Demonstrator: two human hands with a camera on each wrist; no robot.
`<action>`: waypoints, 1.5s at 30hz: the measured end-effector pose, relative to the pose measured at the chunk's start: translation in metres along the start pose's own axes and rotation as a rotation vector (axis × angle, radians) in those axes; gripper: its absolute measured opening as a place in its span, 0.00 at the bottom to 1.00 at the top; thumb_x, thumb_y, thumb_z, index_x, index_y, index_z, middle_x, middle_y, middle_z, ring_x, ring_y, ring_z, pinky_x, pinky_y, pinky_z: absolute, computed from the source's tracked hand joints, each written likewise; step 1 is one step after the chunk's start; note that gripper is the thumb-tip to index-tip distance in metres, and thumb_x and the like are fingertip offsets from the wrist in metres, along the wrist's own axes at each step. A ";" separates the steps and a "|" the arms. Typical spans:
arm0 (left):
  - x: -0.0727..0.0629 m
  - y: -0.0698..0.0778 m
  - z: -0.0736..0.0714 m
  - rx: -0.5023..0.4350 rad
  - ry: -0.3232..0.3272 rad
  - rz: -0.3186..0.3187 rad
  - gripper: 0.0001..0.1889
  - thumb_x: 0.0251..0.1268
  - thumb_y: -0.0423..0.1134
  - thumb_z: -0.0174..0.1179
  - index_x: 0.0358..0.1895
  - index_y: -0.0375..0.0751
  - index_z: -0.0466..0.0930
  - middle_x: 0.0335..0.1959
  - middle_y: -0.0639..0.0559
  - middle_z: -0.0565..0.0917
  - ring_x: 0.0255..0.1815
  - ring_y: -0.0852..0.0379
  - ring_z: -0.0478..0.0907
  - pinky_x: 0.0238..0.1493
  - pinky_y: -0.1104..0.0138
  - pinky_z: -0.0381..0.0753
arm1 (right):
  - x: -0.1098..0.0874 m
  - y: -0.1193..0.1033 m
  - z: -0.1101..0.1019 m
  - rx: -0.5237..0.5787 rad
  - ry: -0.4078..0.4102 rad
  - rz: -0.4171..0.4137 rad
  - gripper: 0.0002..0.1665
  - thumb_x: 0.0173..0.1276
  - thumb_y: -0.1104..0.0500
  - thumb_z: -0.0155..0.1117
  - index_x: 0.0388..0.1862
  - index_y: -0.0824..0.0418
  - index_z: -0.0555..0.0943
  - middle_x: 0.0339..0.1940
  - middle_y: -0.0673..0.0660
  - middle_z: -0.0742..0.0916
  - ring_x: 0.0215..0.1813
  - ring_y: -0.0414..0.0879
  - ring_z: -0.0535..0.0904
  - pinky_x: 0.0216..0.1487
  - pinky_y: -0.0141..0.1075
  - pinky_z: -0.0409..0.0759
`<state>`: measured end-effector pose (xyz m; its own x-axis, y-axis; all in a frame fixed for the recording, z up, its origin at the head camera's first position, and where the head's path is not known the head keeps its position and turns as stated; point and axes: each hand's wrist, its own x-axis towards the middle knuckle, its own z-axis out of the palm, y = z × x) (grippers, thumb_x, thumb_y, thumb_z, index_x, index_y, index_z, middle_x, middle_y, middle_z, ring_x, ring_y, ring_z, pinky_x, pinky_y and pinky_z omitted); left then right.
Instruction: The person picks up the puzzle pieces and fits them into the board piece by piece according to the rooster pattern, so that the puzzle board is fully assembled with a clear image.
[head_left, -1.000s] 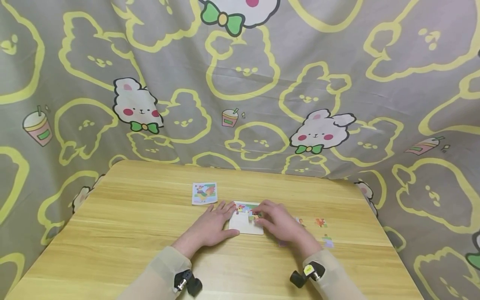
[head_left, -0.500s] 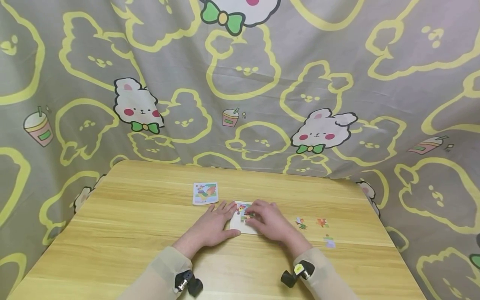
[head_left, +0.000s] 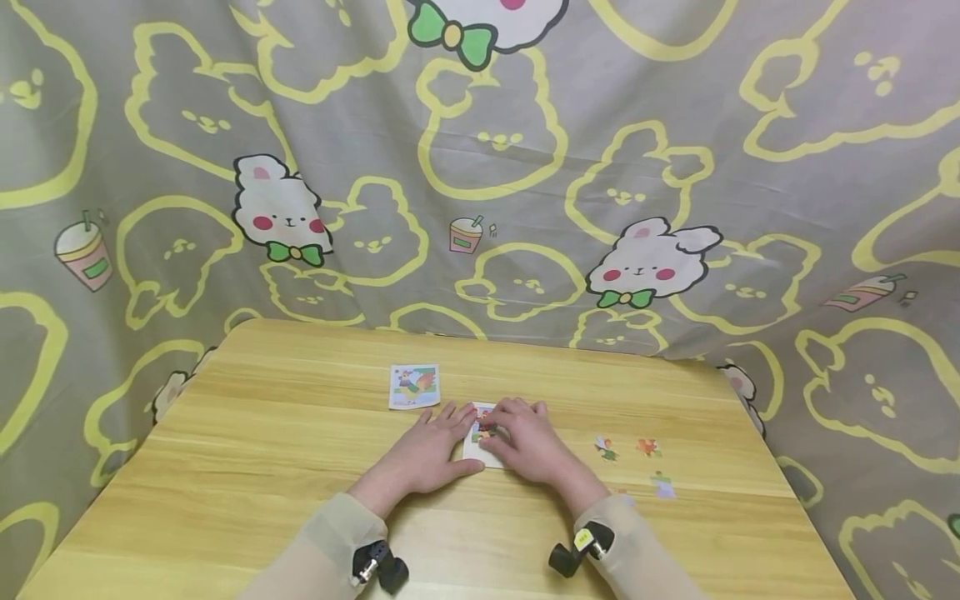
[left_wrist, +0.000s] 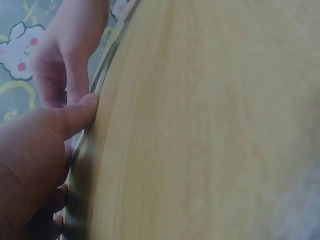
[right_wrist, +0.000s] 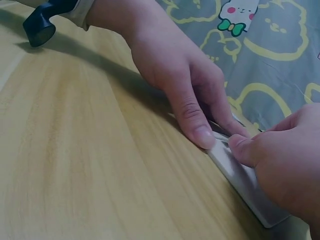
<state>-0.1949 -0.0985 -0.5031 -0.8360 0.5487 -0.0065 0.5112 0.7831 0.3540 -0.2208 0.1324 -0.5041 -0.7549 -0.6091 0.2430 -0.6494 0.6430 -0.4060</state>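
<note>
A white puzzle board (head_left: 472, 454) lies on the table, its top part covered by colourful pieces. My left hand (head_left: 432, 450) rests along its left side, fingers spread at the upper corner and thumb at the lower one. From the right, my right hand (head_left: 528, 437) reaches over the board and pinches a small puzzle piece (head_left: 477, 436) between thumb and fingers, low over the surface. The right wrist view shows the left thumb at the near corner of the board (right_wrist: 245, 187), close to the right thumb. The right hand hides the board's right part.
Several loose puzzle pieces (head_left: 649, 448) lie to the right on the wooden table (head_left: 300, 392). A picture card (head_left: 414, 387) with a rooster lies behind the left hand. A patterned cloth (head_left: 510, 208) hangs behind the table.
My right hand has moved left over the board with the puzzle piece, uncovering loose pieces on the right. The left hand has stayed on the board's left side.
</note>
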 end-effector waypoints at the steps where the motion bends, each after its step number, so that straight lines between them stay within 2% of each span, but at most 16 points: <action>1: 0.000 0.001 0.000 0.000 0.000 0.004 0.45 0.77 0.67 0.56 0.83 0.37 0.60 0.84 0.45 0.59 0.84 0.37 0.52 0.80 0.38 0.50 | 0.000 0.000 0.000 0.000 0.002 0.005 0.20 0.75 0.48 0.72 0.60 0.54 0.88 0.50 0.46 0.85 0.56 0.44 0.77 0.54 0.48 0.63; 5: -0.001 0.005 -0.001 0.031 0.010 0.027 0.45 0.78 0.66 0.54 0.83 0.36 0.61 0.84 0.44 0.60 0.84 0.36 0.53 0.79 0.37 0.52 | -0.002 0.000 0.002 -0.006 0.010 0.020 0.19 0.76 0.48 0.71 0.60 0.54 0.88 0.50 0.45 0.84 0.55 0.43 0.77 0.54 0.48 0.62; 10: -0.004 0.010 0.000 0.120 0.020 0.058 0.42 0.81 0.66 0.50 0.81 0.35 0.64 0.83 0.44 0.62 0.82 0.37 0.58 0.77 0.35 0.58 | -0.005 -0.001 0.004 -0.004 0.023 0.029 0.19 0.75 0.48 0.72 0.60 0.55 0.88 0.49 0.46 0.83 0.53 0.43 0.77 0.54 0.49 0.62; 15: -0.005 0.014 0.001 0.147 0.009 0.058 0.40 0.82 0.64 0.49 0.82 0.36 0.63 0.83 0.46 0.63 0.81 0.38 0.60 0.76 0.35 0.60 | -0.007 -0.001 0.003 -0.016 0.021 0.041 0.20 0.75 0.48 0.72 0.59 0.57 0.89 0.49 0.46 0.83 0.53 0.44 0.77 0.52 0.49 0.62; 28: 0.000 0.022 -0.006 0.117 -0.044 0.020 0.40 0.81 0.63 0.52 0.81 0.35 0.65 0.83 0.44 0.62 0.81 0.37 0.60 0.75 0.34 0.60 | -0.008 -0.003 -0.002 -0.029 -0.017 0.069 0.19 0.76 0.50 0.71 0.59 0.57 0.90 0.49 0.47 0.82 0.52 0.43 0.76 0.53 0.49 0.61; 33: 0.000 0.021 -0.007 0.091 -0.049 0.009 0.40 0.80 0.62 0.55 0.80 0.34 0.66 0.82 0.42 0.63 0.81 0.36 0.61 0.75 0.33 0.61 | -0.009 -0.004 -0.002 -0.066 -0.026 0.033 0.22 0.77 0.50 0.70 0.63 0.59 0.87 0.51 0.49 0.82 0.54 0.45 0.77 0.53 0.50 0.63; 38: 0.000 0.018 -0.006 0.081 -0.043 -0.003 0.41 0.80 0.63 0.55 0.80 0.35 0.66 0.82 0.42 0.63 0.81 0.36 0.60 0.74 0.33 0.60 | -0.013 -0.003 -0.007 -0.057 -0.053 -0.005 0.25 0.77 0.51 0.69 0.68 0.60 0.84 0.56 0.51 0.81 0.58 0.46 0.78 0.58 0.51 0.62; 45: -0.002 0.018 -0.010 0.063 -0.032 -0.012 0.41 0.79 0.63 0.56 0.80 0.34 0.66 0.82 0.42 0.63 0.81 0.36 0.60 0.74 0.32 0.61 | -0.024 0.005 -0.023 0.004 -0.042 -0.014 0.21 0.78 0.52 0.68 0.65 0.58 0.85 0.59 0.51 0.81 0.61 0.45 0.78 0.61 0.50 0.63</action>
<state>-0.1856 -0.0880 -0.4877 -0.8358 0.5475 -0.0411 0.5135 0.8060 0.2946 -0.2080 0.1611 -0.4913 -0.7410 -0.6373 0.2115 -0.6597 0.6320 -0.4067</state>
